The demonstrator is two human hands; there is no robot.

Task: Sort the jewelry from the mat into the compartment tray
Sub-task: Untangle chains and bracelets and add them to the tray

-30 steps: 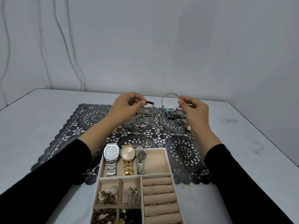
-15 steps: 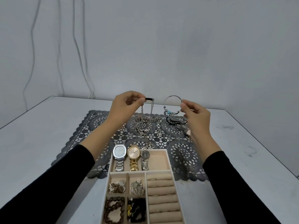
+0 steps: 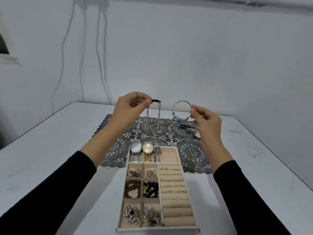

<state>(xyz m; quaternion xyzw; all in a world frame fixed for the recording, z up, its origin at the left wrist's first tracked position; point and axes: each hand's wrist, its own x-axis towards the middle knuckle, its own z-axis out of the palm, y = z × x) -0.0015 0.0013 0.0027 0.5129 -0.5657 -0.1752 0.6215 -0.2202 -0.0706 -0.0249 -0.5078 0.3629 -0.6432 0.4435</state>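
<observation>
Ideally, left hand [image 3: 130, 107] pinching the chain [image 3: 159, 112] and right hand [image 3: 205, 121] pinching the bangle [image 3: 182, 101], lift both clear — slowly, untangled — toward the tray [image 3: 169, 155].

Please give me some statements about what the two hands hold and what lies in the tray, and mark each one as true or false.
1. The left hand pinches a black bar from which a silver chain hangs. True.
2. The right hand holds nothing. False: it pinches a beaded bangle.
3. Three watches lie in the far compartment of the tray. True.
4. The ring rolls fill the tray's left column. False: they fill its right column.
</observation>
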